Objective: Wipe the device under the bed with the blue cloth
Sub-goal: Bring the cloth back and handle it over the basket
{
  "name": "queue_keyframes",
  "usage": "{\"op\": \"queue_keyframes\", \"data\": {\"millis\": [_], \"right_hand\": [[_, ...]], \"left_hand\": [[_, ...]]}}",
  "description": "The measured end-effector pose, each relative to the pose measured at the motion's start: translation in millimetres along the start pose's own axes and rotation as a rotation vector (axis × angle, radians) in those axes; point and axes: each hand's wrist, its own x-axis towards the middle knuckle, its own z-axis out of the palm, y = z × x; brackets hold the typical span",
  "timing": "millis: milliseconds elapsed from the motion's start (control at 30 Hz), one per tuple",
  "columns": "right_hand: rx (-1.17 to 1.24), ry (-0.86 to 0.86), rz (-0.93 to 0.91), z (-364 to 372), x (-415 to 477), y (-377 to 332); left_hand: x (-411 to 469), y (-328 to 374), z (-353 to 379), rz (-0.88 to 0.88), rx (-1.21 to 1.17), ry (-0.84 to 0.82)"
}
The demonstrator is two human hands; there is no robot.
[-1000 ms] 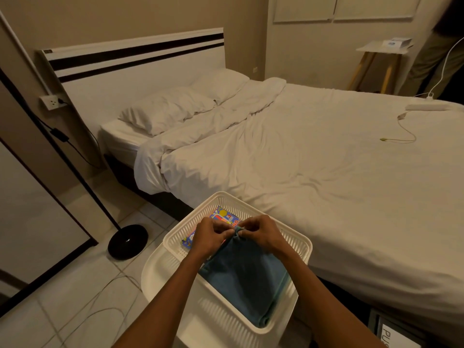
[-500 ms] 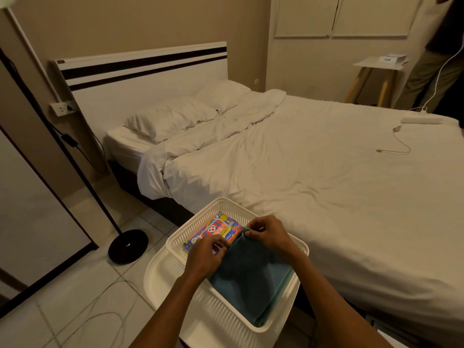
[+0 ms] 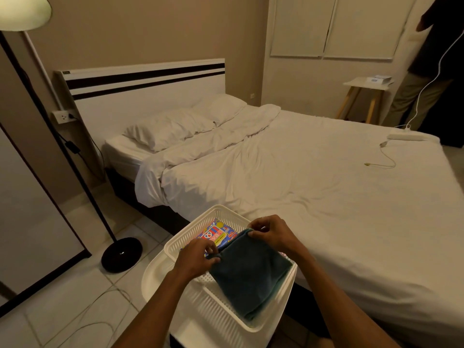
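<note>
- A person standing beside a bed [image 3: 313,187] works both hands at a folded blue cloth [image 3: 251,270], which lies inside a white slatted basket [image 3: 221,216] set on a pale stand at the bedside.
- The left hand [image 3: 198,257] pinches the cloth's near-left corner, fingers curled narrow on the fabric; the right hand [image 3: 272,232] grips the far corner in the same close pinch, thumb and fingertips closed on the edge.
- Beside the cloth in the basket sits a brightly printed packet [image 3: 217,234], partly covered by the cloth's edge.
- The cloth looks thick, soft and light, a towel-like fabric folded into several layers; it would likely sag and unfold if lifted by one corner alone, so a hold on two corners, as here, or a full grasp around the folded stack seems the safer choice.
- Nothing about it appears slippery or fragile.
- The device to be wiped is not visible; only a dark gap shows beneath the mattress.
- A floor lamp [image 3: 121,253] stands on the tiles to the left, and another person [image 3: 431,71] stands at the far right.
</note>
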Motion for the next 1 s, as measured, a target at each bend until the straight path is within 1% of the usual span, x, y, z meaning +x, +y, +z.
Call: {"op": "queue_keyframes", "data": {"millis": [200, 367, 500, 567, 733, 867, 1000], "right_hand": [[0.021, 0.012, 0.022, -11, -9, -8], [0.064, 0.128, 0.017, -23, -15, -9], [0.087, 0.134, 0.002, -27, -16, -16], [0.076, 0.143, -0.007, -30, -15, -17], [0.058, 0.171, -0.038, -40, -14, -16], [0.060, 0.217, -0.056, -47, -12, -11], [-0.009, 0.159, -0.074, -52, -6, -5]], "left_hand": [[-6, -2, -6, 0.045, 0.092, -0.036], [-2, 1, -38, 0.142, 0.149, -0.058], [-3, 5, -56, 0.171, 0.167, -0.081], [-5, 7, -62, 0.175, 0.151, -0.069], [-8, 18, -79, 0.171, 0.088, 0.045], [-5, 29, -93, 0.181, 0.024, 0.057], [0, 34, -98, 0.168, -0.074, 0.097]]}}
